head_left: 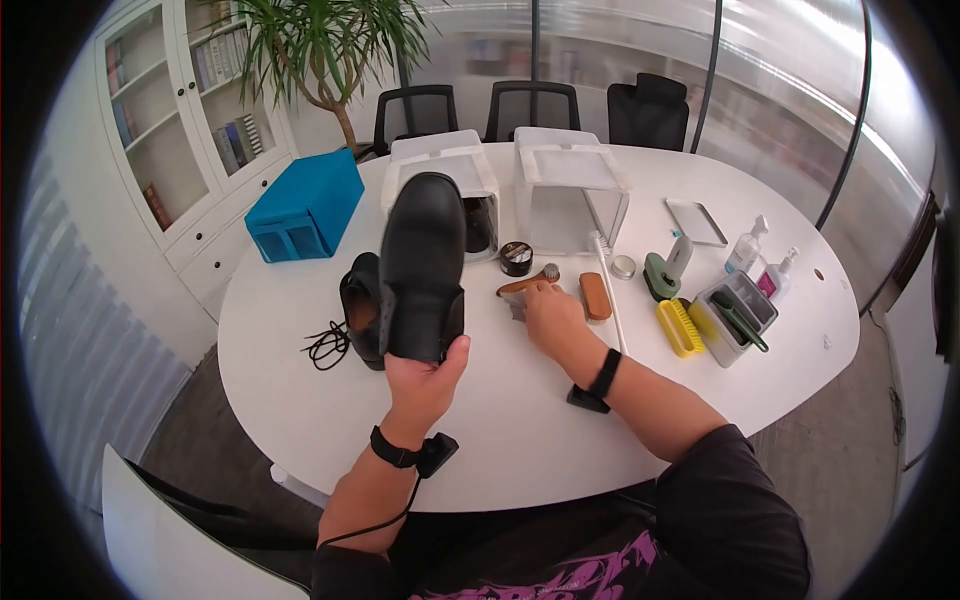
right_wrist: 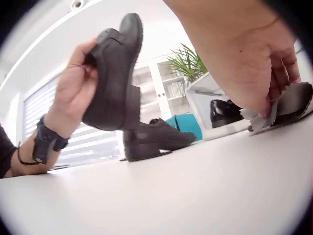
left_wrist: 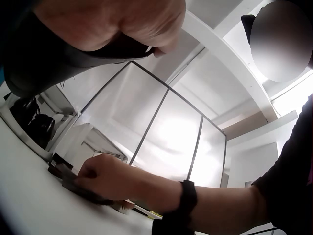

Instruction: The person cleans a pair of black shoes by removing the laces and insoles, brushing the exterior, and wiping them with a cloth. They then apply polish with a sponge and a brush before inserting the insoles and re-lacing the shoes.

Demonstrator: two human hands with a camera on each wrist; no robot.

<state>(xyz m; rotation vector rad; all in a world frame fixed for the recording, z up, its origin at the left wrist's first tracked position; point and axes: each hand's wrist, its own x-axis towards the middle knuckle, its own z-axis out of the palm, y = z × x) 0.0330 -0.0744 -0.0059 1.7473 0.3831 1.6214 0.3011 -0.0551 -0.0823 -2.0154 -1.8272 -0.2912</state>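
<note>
My left hand (head_left: 420, 385) grips a black leather shoe (head_left: 425, 260) by its heel end and holds it up over the table, toe pointing away. The matching black shoe (head_left: 361, 310) stands on the table just behind it, its laces trailing left. Low at the tabletop, my right hand (head_left: 556, 322) pinches a grey cloth with zigzag-cut edges (right_wrist: 292, 105) between thumb and fingers. Right beside those fingers lies a wooden-handled brush (head_left: 520, 286) with a small round bristle head. A black round tin (head_left: 516, 260) sits just beyond the brush.
Right of my hand lie a brown block brush (head_left: 595, 296) and a long white brush (head_left: 612, 300). Farther right are a green brush (head_left: 660, 277), yellow brush (head_left: 680, 328), grey caddy (head_left: 738, 322) and pump bottles (head_left: 745, 248). Behind stand white shoe boxes (head_left: 572, 167) and a teal box (head_left: 305, 200).
</note>
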